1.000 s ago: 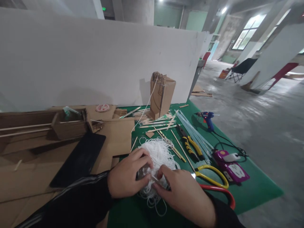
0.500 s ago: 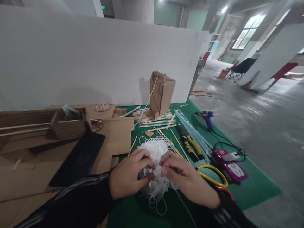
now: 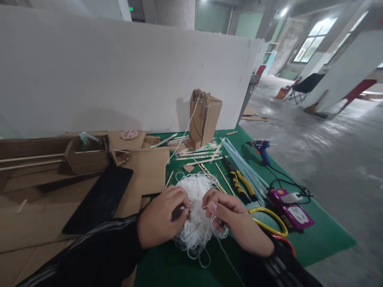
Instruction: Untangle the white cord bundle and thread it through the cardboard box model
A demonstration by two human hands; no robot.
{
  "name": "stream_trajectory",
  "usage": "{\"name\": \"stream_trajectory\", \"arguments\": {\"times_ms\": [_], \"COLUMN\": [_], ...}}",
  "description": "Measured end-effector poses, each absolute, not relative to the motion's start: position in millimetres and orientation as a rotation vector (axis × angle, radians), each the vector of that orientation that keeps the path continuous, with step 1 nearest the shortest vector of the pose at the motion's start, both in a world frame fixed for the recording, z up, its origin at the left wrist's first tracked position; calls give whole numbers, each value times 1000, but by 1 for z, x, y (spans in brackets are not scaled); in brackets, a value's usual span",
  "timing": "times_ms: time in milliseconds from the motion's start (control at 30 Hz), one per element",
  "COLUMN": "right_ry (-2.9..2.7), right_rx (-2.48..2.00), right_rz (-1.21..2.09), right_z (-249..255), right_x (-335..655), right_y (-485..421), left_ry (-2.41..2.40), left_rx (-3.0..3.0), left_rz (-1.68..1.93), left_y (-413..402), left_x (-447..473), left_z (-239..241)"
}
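Teasing a strand (image 3: 204, 207) loose from the white string (image 3: 198, 189) looks like our present step. The tangled heap lies on the green tabletop (image 3: 326, 235) between our hands, near the flat cardboard (image 3: 152, 173). Our right hand (image 3: 231, 217) pinches the strand between thumb and forefinger; our left hand (image 3: 163, 215) curls at the heap's left side, fingertips close together, though we cannot tell whether they grip any string. The next move, we judge, calls for gentle pulling that tightens no knots.
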State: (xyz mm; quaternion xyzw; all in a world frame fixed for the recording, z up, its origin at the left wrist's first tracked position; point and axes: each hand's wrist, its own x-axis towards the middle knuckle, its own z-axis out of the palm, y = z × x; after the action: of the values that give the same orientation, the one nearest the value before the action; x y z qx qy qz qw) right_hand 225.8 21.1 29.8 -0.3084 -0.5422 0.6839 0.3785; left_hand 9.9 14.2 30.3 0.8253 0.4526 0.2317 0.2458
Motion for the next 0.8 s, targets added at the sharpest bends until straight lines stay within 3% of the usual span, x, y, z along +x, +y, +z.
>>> {"name": "stream_trajectory", "arguments": {"times_ms": [367, 800], "right_ry": [-1963, -1923], "right_rx": [-626, -515], "right_rz": [1469, 1449], "right_z": [46, 34], "right_x": [232, 232], "right_y": [6, 5], "left_ry": [1394, 1276], "left_rx": [2194, 2419], "left_rz": [824, 888], "left_y": [9, 3], "left_x": [16, 16], "left_z": [29, 24]}}
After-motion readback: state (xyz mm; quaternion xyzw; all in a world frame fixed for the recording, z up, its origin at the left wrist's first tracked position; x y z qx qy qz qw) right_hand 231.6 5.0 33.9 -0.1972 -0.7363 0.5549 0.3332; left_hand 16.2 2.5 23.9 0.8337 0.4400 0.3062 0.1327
